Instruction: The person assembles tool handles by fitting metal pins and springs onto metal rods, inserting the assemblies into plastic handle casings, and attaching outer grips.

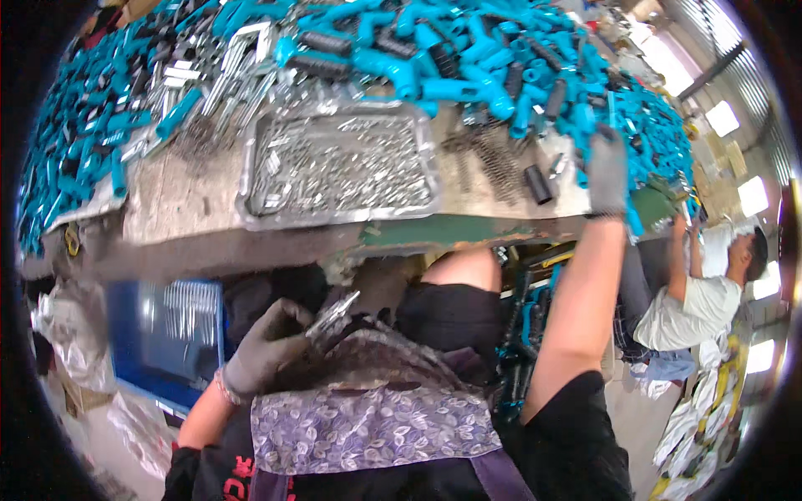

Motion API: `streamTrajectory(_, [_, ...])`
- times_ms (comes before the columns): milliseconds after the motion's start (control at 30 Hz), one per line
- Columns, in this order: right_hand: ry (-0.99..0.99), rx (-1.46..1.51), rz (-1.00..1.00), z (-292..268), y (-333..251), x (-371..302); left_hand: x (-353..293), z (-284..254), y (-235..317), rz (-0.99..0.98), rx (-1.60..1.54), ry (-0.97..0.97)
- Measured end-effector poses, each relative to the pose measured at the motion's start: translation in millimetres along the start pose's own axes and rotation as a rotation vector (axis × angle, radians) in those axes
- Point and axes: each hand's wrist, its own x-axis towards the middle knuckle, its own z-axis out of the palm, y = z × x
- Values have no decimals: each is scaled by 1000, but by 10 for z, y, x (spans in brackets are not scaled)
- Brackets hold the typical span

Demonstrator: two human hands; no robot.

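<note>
My left hand (269,349), in a grey glove, is above my lap, its thumb and fingers closed around a slim shiny metal piece (334,316). The piece points up and to the right; its exact kind is hard to make out. My right arm stretches forward over the bench, and the gloved right hand (608,175) is at the near edge of a heap of teal plastic handle parts (476,63). Its fingers are blurred against the heap, so whether they grip anything is hidden. Near that hand lie a short black tube (537,184) and several coil springs (499,167).
On the bench (180,200), a metal tray (244,188) holds many small shiny pins. Long metal parts (238,75) lie behind it. A blue bin (138,367) with metal pieces stands at lower left. At right another person (697,309) sits by the bench.
</note>
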Motion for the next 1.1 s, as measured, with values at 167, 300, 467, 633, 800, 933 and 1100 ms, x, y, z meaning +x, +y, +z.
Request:
streamTrajectory(167, [-489, 258, 49, -229, -554, -1724, 121, -69, 34, -8, 35, -4])
streamTrajectory(300, [-768, 96, -8, 62, -367, -2390, 64, -77, 36, -90, -88, -7])
streamTrajectory(467, [-831, 390, 237, 354, 25, -2499, -38, -125, 12, -161, -86, -39])
streamTrajectory(633, [-1018, 400, 322, 556, 53, -2636, -51, -114, -44, -120, -1, -118])
streamTrajectory(800, [-1193, 322, 259, 709, -39, -2897, -58, -38, -63, -98, 157, -163])
streamTrajectory(933, [-1090, 316, -175, 779, 26, -3060, -34, -5, -152, -10, 225, -49])
streamTrajectory(1100, [-1051, 323, -202, 830, 65, -3173, -45, 58, -78, -4, 336, 39])
